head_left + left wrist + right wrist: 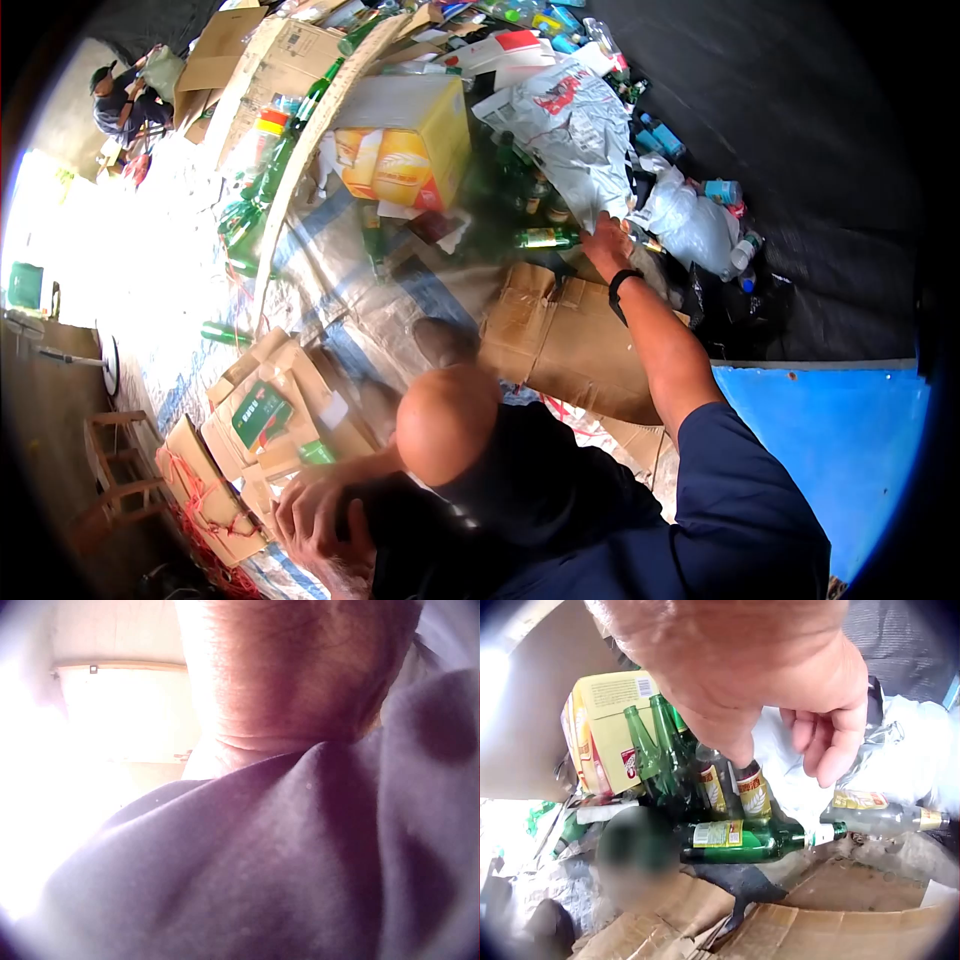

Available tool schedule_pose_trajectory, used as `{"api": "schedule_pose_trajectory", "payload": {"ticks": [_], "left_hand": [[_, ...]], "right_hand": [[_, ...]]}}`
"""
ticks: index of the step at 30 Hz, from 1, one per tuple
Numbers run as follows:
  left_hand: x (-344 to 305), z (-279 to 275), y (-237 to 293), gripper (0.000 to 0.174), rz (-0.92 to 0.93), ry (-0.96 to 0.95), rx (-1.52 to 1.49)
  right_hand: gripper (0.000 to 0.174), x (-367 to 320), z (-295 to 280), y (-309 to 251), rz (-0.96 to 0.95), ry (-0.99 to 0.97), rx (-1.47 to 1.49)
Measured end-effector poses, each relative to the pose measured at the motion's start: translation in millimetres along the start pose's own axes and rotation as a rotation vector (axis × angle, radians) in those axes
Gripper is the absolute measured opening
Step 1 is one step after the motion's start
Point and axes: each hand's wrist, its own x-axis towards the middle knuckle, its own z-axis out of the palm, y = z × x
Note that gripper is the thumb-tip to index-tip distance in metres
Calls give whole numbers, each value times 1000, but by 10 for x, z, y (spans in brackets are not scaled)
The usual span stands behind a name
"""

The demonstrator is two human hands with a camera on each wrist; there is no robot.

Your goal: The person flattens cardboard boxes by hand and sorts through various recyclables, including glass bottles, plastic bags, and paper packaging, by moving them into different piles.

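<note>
My right hand (pixel 605 245) reaches out at the lower edge of a white plastic bag (pixel 580 130). In the right wrist view the thumb and fingers of this hand (pixel 750 675) are spread apart, loosely bent, over the bottles. A green glass bottle (pixel 757 841) lies on its side below them, its neck toward the right. Brown-labelled clear bottles (pixel 754 791) and green bottles (pixel 660 765) stand just behind it. My left hand (pixel 325 520) rests over dark trouser cloth at the knee, fingers relaxed; in the left wrist view dark cloth (pixel 225 855) fills the lower part.
A yellow-and-white carton (pixel 410 140) stands beyond the bottles. Flattened cardboard (pixel 580 345) lies in front of me, and an opened cardboard box (pixel 290 400) to the left. Loose plastic bottles (pixel 660 135) lie along a black sheet. Another person (pixel 125 105) sits at far left.
</note>
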Motion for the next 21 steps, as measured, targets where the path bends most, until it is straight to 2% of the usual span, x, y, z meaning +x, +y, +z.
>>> {"api": "schedule_pose_trajectory", "payload": {"ticks": [3,5,7,9,11,14,17,18,19,21], "left_hand": [[-8,-1,-32,24,-15,8,-1],[-13,4,-50,24,-15,10,-8],[-7,14,-63,23,-8,18,-12],[-2,17,-71,23,25,14,-2],[8,22,-86,23,24,18,-2],[5,-1,-80,24,13,9,-6],[-14,-4,-76,24,-15,9,-21],[-25,-6,-79,24,-20,11,-35],[-30,-8,-83,24,-23,7,-35],[-35,-10,-89,24,-11,15,-32]], "right_hand": [[51,157,134,78,4,-81,-54],[45,-13,-10,-10,-28,93,12],[42,16,-3,3,-30,108,-9],[44,130,93,81,-148,87,17],[37,236,98,77,-175,52,60],[25,244,6,-59,-76,109,121],[21,342,49,-64,-74,209,64],[18,340,14,-28,-154,259,100],[18,310,-57,-39,-154,254,98],[16,257,-283,-51,-433,367,284]]}}
